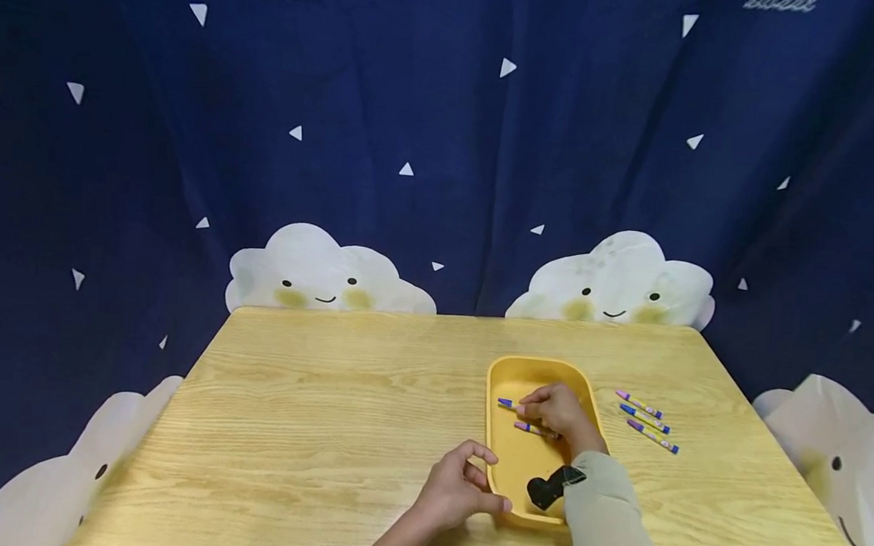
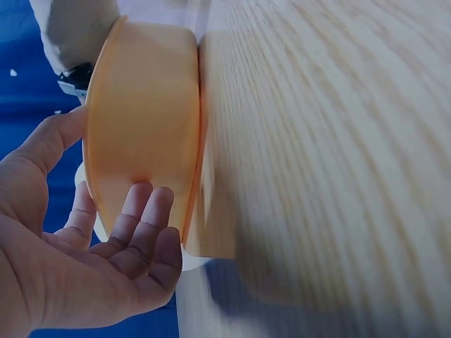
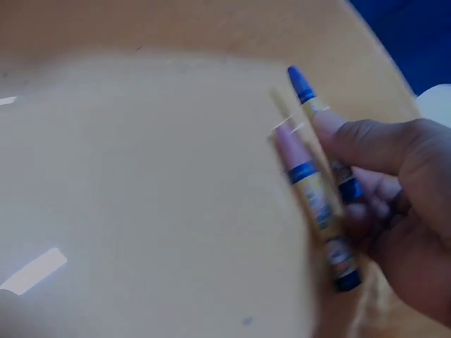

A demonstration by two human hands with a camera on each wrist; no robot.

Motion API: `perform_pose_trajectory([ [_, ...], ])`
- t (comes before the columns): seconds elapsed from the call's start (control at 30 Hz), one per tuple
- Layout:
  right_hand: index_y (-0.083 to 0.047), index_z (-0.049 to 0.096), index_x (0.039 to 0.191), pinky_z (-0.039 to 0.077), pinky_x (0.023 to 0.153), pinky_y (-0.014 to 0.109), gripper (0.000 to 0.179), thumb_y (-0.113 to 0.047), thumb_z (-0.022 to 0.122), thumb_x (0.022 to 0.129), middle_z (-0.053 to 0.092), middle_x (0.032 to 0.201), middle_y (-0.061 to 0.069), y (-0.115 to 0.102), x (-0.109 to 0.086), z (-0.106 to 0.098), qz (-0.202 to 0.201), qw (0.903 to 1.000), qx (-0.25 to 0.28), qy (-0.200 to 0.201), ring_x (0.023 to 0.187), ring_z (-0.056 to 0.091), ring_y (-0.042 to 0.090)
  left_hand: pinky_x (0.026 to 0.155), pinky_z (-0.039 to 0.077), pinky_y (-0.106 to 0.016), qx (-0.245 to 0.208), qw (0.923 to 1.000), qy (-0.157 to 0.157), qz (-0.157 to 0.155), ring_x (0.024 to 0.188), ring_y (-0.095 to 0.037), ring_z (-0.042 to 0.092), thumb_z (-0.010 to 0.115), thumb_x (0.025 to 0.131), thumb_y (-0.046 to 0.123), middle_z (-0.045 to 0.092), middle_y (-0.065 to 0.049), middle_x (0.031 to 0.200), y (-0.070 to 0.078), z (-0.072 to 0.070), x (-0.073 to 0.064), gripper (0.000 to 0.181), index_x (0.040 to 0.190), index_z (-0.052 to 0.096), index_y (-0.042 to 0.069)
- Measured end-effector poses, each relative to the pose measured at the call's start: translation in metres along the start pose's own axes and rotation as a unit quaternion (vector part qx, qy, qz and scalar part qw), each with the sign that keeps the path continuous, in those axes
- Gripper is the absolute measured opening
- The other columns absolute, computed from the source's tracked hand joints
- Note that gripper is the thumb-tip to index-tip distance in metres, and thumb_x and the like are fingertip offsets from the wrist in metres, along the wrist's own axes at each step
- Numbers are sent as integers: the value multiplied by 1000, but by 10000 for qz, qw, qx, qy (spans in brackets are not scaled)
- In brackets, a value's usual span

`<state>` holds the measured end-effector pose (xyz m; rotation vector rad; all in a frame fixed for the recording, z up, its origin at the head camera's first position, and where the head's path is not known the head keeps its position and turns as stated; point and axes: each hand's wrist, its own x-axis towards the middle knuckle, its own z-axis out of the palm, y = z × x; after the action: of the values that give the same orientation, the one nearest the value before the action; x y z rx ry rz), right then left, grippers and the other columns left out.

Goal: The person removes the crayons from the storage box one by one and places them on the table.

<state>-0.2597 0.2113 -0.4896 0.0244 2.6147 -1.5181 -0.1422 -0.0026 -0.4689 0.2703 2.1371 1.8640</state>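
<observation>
A yellow tray (image 1: 525, 491) stands on the wooden table. Inside it, my right hand (image 1: 558, 412) pinches a blue crayon (image 3: 301, 83) between thumb and fingers, its blue tip sticking out past them. Beside that crayon lies a pink crayon (image 3: 317, 204) on the tray bottom, partly hidden by the hand in the head view. My left hand (image 1: 455, 490) is at the tray's near left corner, fingers spread and loosely bent. In the left wrist view, its thumb and index fingertips are at the rim, with the other fingertips along the tray's outer wall (image 2: 151, 98).
To the right of the tray, a pink crayon (image 1: 639, 404), a blue crayon (image 1: 644, 418) and a purple crayon (image 1: 652, 436) lie side by side on the table (image 1: 324, 400). A dark blue curtain (image 1: 448, 98) with white clouds hangs behind. A black wrist device (image 1: 547, 487) overlaps the tray.
</observation>
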Motion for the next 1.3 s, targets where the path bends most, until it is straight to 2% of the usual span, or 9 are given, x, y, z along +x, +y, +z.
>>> perform_pose_trajectory([
  [0.2,3,70,88,44,59,29,10,-5,68,84,64,76,5,-12,-5,-13,-240,9987,-450,-81,68,53,17,50,41,-28,-18,10000,-12,-72,61,-14,55,85,60,1,58,-9,76,0,0,-1,51,102,57,8],
  [0.33,3,70,87,45,65,32,10,-7,67,85,64,79,6,-22,-8,-21,-345,9978,-560,-30,74,55,20,50,41,-28,3,10000,26,-63,61,-15,55,85,59,2,57,-8,76,0,0,-1,51,102,57,8],
  [0.5,1,71,87,45,64,32,12,-11,67,85,64,80,6,-33,-12,-30,-611,9943,-865,106,73,55,20,49,41,-27,-38,10000,80,11,60,-14,54,85,58,2,57,-9,75,0,0,-1,51,100,57,9],
  [0.6,0,71,88,46,64,31,12,-11,67,86,64,81,5,-38,-16,-36,-640,9939,-891,131,73,55,19,49,41,-27,-66,10000,68,4,60,-14,54,85,59,2,57,-9,76,-1,0,-2,51,101,57,8],
  [0.8,-1,71,91,45,64,33,12,-12,66,87,64,85,6,-46,-27,-48,-802,9921,-947,168,73,54,19,52,42,-28,-32,9999,2,-137,63,-15,54,85,59,4,56,-8,78,0,-1,-1,51,102,57,8],
  [1.03,-4,71,91,44,62,34,13,-15,67,87,60,94,10,-48,-39,-61,-1050,9851,-1331,306,76,51,22,54,44,-28,-14,9999,-68,-146,66,-16,55,85,61,4,55,-9,81,0,-2,-3,52,104,56,8],
  [1.17,-4,70,90,44,65,35,14,-16,67,87,58,97,12,-45,-47,-66,-1016,9841,-1389,432,81,52,24,54,44,-28,-66,9999,-72,-90,66,-16,55,85,61,3,55,-10,82,-1,-2,-3,52,104,56,7],
  [1.3,-3,70,90,45,62,34,14,-17,68,86,58,96,11,-39,-57,-74,-955,9842,-1360,616,79,52,23,55,44,-28,-121,9998,-89,-102,67,-17,55,84,61,3,54,-10,83,-2,-1,-3,52,104,56,7],
])
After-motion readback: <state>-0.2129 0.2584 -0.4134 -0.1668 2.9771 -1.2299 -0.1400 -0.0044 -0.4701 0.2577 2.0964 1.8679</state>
